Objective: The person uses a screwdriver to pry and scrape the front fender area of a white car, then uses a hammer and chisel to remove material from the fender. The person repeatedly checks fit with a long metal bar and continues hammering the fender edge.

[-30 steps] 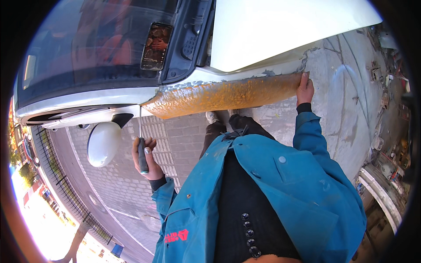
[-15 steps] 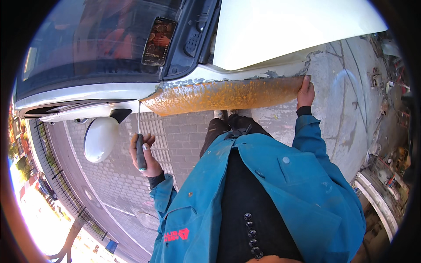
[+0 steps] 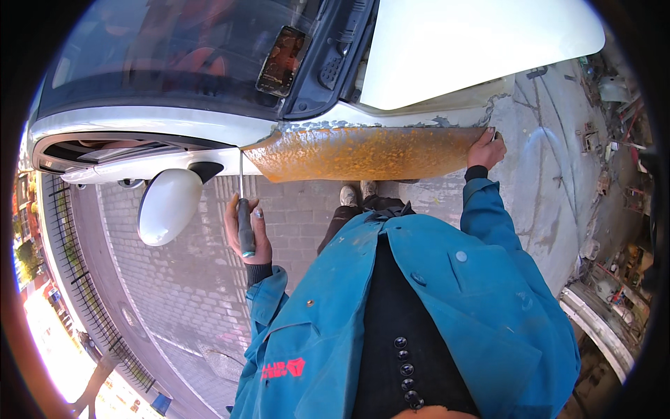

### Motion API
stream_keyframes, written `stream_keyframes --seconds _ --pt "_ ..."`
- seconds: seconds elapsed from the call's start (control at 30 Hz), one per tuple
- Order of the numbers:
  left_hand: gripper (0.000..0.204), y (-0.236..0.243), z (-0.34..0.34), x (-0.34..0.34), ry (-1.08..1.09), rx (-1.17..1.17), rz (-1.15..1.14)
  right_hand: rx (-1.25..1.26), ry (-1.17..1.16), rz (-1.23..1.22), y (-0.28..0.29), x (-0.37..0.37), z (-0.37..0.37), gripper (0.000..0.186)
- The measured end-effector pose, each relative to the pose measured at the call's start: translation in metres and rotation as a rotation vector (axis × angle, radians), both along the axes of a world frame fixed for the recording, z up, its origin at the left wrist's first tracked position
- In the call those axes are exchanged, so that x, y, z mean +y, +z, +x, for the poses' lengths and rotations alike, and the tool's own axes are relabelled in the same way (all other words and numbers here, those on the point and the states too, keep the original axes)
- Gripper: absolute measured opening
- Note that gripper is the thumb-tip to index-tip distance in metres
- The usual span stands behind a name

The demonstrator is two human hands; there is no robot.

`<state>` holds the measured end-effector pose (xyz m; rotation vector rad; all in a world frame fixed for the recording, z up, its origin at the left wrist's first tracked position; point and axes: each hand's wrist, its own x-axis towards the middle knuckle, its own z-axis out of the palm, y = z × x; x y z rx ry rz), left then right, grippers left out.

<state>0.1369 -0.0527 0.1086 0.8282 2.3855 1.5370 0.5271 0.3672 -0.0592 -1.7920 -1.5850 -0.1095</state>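
Observation:
My left hand (image 3: pixel 235 227) is closed round the dark handle of a screwdriver (image 3: pixel 246 234). The tool's thin metal shaft points away from me, and its tip meets the seam between the white door and a rusty fender panel (image 3: pixel 363 155). Orange-brown rust covers this curved panel, which lies along the car's side under a strip of chipped white paint. At the panel's right end my right hand (image 3: pixel 488 151) grips its edge, fingertips at the upper corner. Part of that hand's hold is hidden behind the metal.
A white side mirror (image 3: pixel 169 208) juts out left of my left hand. The white hood (image 3: pixel 481 49) stands raised above the fender. A phone (image 3: pixel 281 61) rests by the windshield base. Grey paving (image 3: pixel 300 220) lies below; assorted parts (image 3: pixel 621 279) line the right side.
The view has shifted a little, so the car's left part and the screwdriver sit farther right. My right hand has curled more round the panel's end. The screwdriver tip stays at the seam.

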Motion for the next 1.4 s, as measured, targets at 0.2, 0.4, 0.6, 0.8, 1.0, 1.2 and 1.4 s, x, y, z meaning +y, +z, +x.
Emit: stream_keyframes --seconds 0.2,0.4,0.6,0.8,1.0,1.2,1.4 --pt "0.048 -0.006 -0.002 0.006 -0.017 -0.026 0.091 -0.060 -0.064 0.062 0.016 -0.006 -0.014 0.041" --pt "0.055 -0.012 0.000 0.010 -0.008 -0.142 0.140 0.288 -0.045 -0.153 0.025 -0.010 -0.022 0.035" --pt "0.064 -0.022 -0.002 0.017 0.001 -0.199 0.180 0.231 0.075 -0.086 0.023 -0.020 -0.028 0.044" --pt "0.066 -0.028 -0.002 0.018 0.007 -0.202 0.207 0.065 0.290 -0.115 0.039 -0.087 -0.066 0.092" --pt "0.065 -0.024 -0.003 0.019 -0.017 -0.223 0.199 0.170 0.326 -0.321 0.060 -0.098 -0.087 0.133" --pt "0.060 -0.017 -0.004 0.019 -0.029 -0.207 0.192 0.163 0.314 -0.320 0.060 -0.095 -0.084 0.136" --pt "0.054 -0.017 -0.005 0.021 -0.023 -0.203 0.187 0.191 0.313 -0.342 0.060 -0.094 -0.085 0.138"
